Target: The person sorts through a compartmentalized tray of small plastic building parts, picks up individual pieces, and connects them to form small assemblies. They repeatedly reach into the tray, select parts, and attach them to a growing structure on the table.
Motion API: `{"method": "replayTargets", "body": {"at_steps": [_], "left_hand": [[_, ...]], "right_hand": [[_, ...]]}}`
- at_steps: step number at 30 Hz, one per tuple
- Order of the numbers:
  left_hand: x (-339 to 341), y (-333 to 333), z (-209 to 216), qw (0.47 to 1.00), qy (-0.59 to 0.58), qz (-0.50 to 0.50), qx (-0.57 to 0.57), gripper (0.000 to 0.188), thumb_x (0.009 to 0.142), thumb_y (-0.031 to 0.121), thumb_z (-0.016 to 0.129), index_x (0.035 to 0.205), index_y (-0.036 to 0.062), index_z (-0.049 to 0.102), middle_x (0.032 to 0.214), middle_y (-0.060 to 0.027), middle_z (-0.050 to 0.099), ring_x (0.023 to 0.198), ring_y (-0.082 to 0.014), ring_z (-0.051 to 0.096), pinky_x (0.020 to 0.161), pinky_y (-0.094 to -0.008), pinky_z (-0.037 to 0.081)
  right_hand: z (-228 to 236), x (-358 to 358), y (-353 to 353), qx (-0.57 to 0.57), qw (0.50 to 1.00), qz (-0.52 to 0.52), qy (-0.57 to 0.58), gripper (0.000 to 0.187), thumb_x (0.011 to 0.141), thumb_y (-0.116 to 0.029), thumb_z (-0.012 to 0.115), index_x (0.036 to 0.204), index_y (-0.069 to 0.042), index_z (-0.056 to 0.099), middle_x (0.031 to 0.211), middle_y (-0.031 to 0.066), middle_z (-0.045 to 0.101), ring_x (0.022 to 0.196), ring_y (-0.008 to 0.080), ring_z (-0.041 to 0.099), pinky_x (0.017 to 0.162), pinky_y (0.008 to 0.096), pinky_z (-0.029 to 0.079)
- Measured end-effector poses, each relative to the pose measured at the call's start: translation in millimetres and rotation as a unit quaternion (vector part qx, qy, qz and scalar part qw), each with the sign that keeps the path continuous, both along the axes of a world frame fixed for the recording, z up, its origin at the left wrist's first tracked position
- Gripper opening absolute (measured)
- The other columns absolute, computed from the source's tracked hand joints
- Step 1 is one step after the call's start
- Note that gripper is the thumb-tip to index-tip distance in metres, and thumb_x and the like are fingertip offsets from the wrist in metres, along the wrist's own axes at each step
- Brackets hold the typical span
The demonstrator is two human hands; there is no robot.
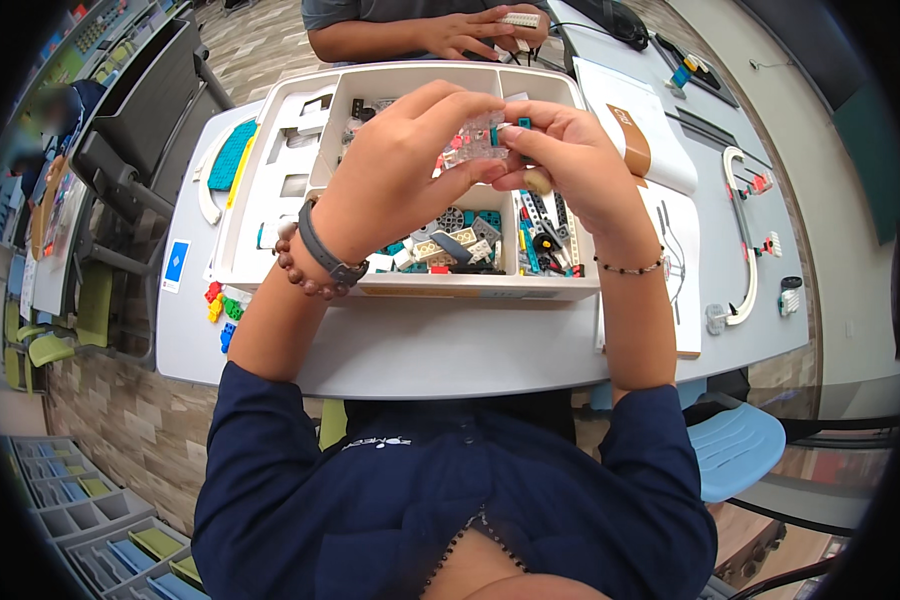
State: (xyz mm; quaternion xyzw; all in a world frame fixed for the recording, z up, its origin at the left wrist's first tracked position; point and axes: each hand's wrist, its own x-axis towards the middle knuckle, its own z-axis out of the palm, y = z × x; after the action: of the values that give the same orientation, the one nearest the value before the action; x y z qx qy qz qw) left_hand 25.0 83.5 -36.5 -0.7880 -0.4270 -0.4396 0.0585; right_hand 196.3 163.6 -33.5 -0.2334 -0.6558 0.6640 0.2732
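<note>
Both hands are raised over a white sorting tray (390, 281) of building-toy pieces. In my left hand (400, 150) is a clear plastic piece (467, 142), gripped between thumb and fingers. My right hand (575, 160) meets it from the other side, its fingertips pinched together. A small teal piece (524, 123) shows at the right fingers; whether it joins the clear piece, I cannot tell. Below the hands, the tray's compartments hold mixed grey, teal and white bricks, including a tan beam (454, 243), and black and teal beams lie in the right compartment.
An open instruction booklet (670, 270) lies right of the tray. Beyond it is a curved white track assembly (755, 270). Small coloured figures (228, 308) and a blue card (175, 265) lie at left. Across the table, another person's hands (470, 38) hold a white piece.
</note>
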Motion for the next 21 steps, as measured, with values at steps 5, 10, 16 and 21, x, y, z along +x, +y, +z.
{"method": "replayTargets", "body": {"at_steps": [5, 10, 16, 21], "left_hand": [[2.4, 1.8, -3.7, 1.0, 0.003, -0.004, -0.004, 0.035, 0.074, 0.012, 0.068, 0.107, 0.0044, 0.058, 0.092, -0.012, 0.059, 0.085, -0.0303, 0.058, 0.072, -0.0349, 0.048], [1.4, 6.1, -8.3, 1.0, 0.011, 0.004, -0.005, 0.037, 0.073, 0.01, 0.068, 0.107, 0.0049, 0.058, 0.096, -0.0115, 0.06, 0.085, -0.0301, 0.059, 0.073, -0.0347, 0.048], [3.7, 0.9, -6.5, 1.0, 0.0, 0.008, -0.019, 0.037, 0.072, 0.01, 0.069, 0.107, 0.0052, 0.058, 0.098, -0.0116, 0.061, 0.088, -0.0299, 0.06, 0.075, -0.0335, 0.048], [4.6, 1.9, -3.8, 1.0, -0.001, 0.003, -0.019, 0.037, 0.073, 0.011, 0.071, 0.107, 0.005, 0.058, 0.097, -0.0118, 0.061, 0.089, -0.0292, 0.06, 0.075, -0.0333, 0.048]], "right_hand": [[-0.7, 2.2, 3.3, 0.031, 0.999, 0.006, -0.026, 0.026, 0.089, -0.014, 0.056, 0.108, 0.003, 0.057, 0.088, 0.0076, 0.063, 0.076, 0.0119, 0.065, 0.069, 0.0231, 0.057], [-4.1, 4.6, 8.9, 0.057, 0.998, -0.003, -0.038, 0.027, 0.088, -0.01, 0.054, 0.11, 0.007, 0.054, 0.087, 0.0122, 0.064, 0.074, 0.0142, 0.066, 0.067, 0.0225, 0.057], [0.2, 17.9, 14.8, 0.137, 0.989, 0.005, -0.062, 0.027, 0.089, -0.011, 0.052, 0.111, 0.005, 0.057, 0.087, 0.0117, 0.065, 0.072, 0.0126, 0.065, 0.066, 0.022, 0.056], [4.9, 39.5, 30.8, 0.183, 0.974, -0.001, -0.134, 0.029, 0.092, -0.014, 0.048, 0.117, -0.003, 0.058, 0.093, 0.0112, 0.066, 0.075, 0.01, 0.065, 0.067, 0.0202, 0.054]]}}
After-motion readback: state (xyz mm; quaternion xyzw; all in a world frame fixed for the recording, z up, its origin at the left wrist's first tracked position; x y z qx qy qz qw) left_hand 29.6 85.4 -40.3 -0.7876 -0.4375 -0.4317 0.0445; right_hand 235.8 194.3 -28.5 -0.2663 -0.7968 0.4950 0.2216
